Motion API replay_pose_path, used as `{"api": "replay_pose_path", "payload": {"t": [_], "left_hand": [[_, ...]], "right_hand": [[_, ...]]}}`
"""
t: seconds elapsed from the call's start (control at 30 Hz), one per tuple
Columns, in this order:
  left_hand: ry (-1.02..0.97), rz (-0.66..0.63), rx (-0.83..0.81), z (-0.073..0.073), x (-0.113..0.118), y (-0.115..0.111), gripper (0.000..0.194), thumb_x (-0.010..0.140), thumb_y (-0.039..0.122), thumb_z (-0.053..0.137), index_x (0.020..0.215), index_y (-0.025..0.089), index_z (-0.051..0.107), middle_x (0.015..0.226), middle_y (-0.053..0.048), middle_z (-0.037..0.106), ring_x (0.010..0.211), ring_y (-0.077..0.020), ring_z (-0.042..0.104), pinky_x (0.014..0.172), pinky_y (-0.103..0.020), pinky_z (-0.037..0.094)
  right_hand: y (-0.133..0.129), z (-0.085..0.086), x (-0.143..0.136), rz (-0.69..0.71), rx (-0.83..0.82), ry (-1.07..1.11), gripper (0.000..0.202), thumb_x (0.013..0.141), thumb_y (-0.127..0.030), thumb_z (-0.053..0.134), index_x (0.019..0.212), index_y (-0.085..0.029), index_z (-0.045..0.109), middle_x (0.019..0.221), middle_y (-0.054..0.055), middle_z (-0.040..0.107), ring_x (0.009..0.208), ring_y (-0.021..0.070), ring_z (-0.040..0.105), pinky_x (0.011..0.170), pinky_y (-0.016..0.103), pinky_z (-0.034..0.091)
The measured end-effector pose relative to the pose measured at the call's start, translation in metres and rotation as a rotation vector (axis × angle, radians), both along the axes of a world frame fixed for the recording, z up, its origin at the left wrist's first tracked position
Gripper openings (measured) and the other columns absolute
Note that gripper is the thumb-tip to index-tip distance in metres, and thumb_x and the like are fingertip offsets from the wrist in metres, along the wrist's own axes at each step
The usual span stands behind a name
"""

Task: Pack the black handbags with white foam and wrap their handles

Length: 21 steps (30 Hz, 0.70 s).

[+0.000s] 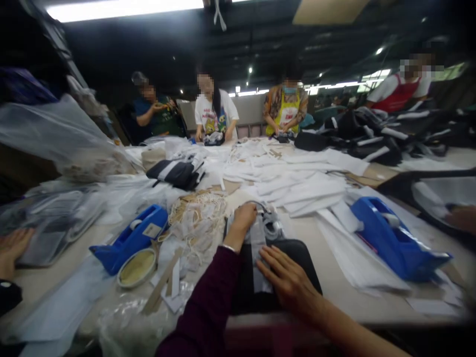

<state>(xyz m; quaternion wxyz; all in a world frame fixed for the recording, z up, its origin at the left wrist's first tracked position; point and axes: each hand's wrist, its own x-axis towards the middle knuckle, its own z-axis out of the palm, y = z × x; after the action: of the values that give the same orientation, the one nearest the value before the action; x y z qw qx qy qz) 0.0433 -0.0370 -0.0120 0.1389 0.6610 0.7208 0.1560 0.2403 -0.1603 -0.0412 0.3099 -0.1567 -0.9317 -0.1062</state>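
In front of me a flat black bag [297,255] lies on the table, with a pale, shiny strip [258,258] running lengthwise over it. My left hand [243,220], at the end of a purple sleeve, is closed at the bag's far end, beside a bundled grey strap [273,225]. Whatever is under its fingers is hidden. My right hand [284,275] lies on the bag with fingers stretched out, the fingertips touching the strip's right edge.
Blue tape dispensers stand left [136,235] and right [394,243]. A tape roll [137,267], tangled cords [199,223] and white sheets [308,191] lie around. Black bags [174,171] are piled further back. A co-worker's hand [15,248] is at far left; several people work opposite.
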Motion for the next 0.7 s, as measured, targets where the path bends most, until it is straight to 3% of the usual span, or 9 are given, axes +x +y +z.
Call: {"api": "replay_pose_path", "payload": {"t": [0.07, 0.17, 0.23, 0.33, 0.43, 0.53, 0.6, 0.7], "left_hand": [[-0.04, -0.028, 0.032, -0.001, 0.0, 0.005, 0.027, 0.086, 0.022, 0.047, 0.101, 0.016, 0.069, 0.111, -0.013, 0.068, 0.109, -0.028, 0.061, 0.095, -0.04, 0.044], [-0.116, -0.094, 0.122, 0.011, 0.001, 0.001, 0.025, 0.086, 0.018, 0.047, 0.097, 0.014, 0.07, 0.108, -0.011, 0.07, 0.107, -0.0232, 0.061, 0.097, -0.034, 0.044], [-0.161, -0.142, 0.2, 0.021, 0.001, -0.015, 0.026, 0.087, 0.014, 0.046, 0.099, 0.014, 0.069, 0.109, -0.008, 0.07, 0.107, -0.0175, 0.061, 0.099, -0.026, 0.042], [-0.259, -0.201, 0.344, 0.024, 0.004, -0.061, 0.029, 0.091, 0.014, 0.041, 0.105, 0.016, 0.066, 0.112, -0.004, 0.069, 0.108, -0.0131, 0.06, 0.099, -0.022, 0.042], [-0.479, -0.359, 0.432, 0.009, 0.007, -0.121, 0.033, 0.09, 0.01, 0.038, 0.105, 0.019, 0.066, 0.111, -0.005, 0.068, 0.107, -0.0153, 0.061, 0.099, -0.027, 0.046], [-0.505, -0.427, 0.392, -0.013, 0.008, -0.161, 0.042, 0.088, 0.008, 0.039, 0.121, 0.022, 0.059, 0.127, -0.006, 0.06, 0.12, -0.0162, 0.054, 0.106, -0.029, 0.041], [-0.503, -0.423, 0.409, -0.028, 0.006, -0.166, 0.043, 0.087, 0.008, 0.039, 0.123, 0.024, 0.057, 0.125, -0.005, 0.062, 0.118, -0.0155, 0.056, 0.105, -0.027, 0.042], [-0.466, -0.488, 0.481, -0.048, 0.0, -0.15, 0.039, 0.081, 0.012, 0.046, 0.118, 0.021, 0.057, 0.118, -0.008, 0.066, 0.112, -0.0191, 0.06, 0.1, -0.028, 0.046]], "right_hand": [[-0.003, 0.001, 0.001, 0.006, -0.06, -0.019, 0.049, 0.083, 0.001, 0.035, 0.122, -0.01, 0.061, 0.133, 0.018, 0.055, 0.133, 0.0285, 0.041, 0.105, 0.051, 0.046], [-0.004, 0.001, 0.002, 0.015, -0.085, -0.023, 0.047, 0.084, 0.0, 0.035, 0.123, -0.009, 0.06, 0.132, 0.019, 0.055, 0.134, 0.0279, 0.04, 0.106, 0.051, 0.044], [-0.004, 0.0, 0.002, 0.014, -0.084, -0.023, 0.046, 0.084, -0.001, 0.036, 0.123, -0.009, 0.06, 0.132, 0.019, 0.055, 0.134, 0.0276, 0.04, 0.106, 0.05, 0.044], [-0.005, 0.0, 0.001, 0.006, -0.076, -0.018, 0.047, 0.084, -0.001, 0.037, 0.124, -0.011, 0.059, 0.133, 0.018, 0.055, 0.133, 0.0275, 0.04, 0.106, 0.051, 0.044], [-0.008, 0.004, -0.002, -0.005, -0.049, 0.009, 0.047, 0.084, -0.002, 0.036, 0.123, -0.011, 0.06, 0.13, 0.017, 0.057, 0.131, 0.027, 0.044, 0.105, 0.05, 0.045], [-0.007, 0.005, -0.003, 0.001, 0.053, 0.059, 0.045, 0.086, -0.006, 0.034, 0.121, -0.011, 0.062, 0.126, 0.016, 0.061, 0.125, 0.0259, 0.051, 0.101, 0.045, 0.05], [0.001, -0.001, -0.003, 0.033, 0.198, 0.065, 0.04, 0.089, -0.01, 0.037, 0.119, -0.014, 0.064, 0.121, 0.014, 0.065, 0.118, 0.0249, 0.058, 0.094, 0.039, 0.056], [0.023, -0.017, -0.006, 0.049, 0.383, 0.072, 0.033, 0.091, -0.011, 0.043, 0.112, -0.019, 0.067, 0.106, 0.007, 0.072, 0.098, 0.02, 0.069, 0.084, 0.027, 0.059]]}}
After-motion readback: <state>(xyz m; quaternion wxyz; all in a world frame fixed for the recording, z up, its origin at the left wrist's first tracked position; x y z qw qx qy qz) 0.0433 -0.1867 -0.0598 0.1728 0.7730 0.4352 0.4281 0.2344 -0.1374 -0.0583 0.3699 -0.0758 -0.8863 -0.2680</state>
